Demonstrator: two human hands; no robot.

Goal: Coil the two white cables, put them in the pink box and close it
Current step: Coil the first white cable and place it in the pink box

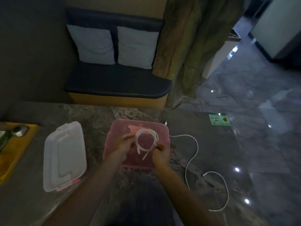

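First coil done, held over the open pink box (114,139). Coiled white cable (147,140) pinched at its left edge by left hand (124,143), at its lower right by right hand (161,152); both sets of fingers closed on it. Ring facing upward, two plug ends hanging toward the wrists. Next, probably: lower into box, release. Second white cable (193,154) loose right of right hand; clear lid (64,156) left of left hand.

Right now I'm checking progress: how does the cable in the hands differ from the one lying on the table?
The held cable is wound into a neat round coil; the loose cable sprawls uncoiled in wide curves. The held cable is pinched by the left hand and right hand above the open pink box; the loose cable lies right of it. Both are white.
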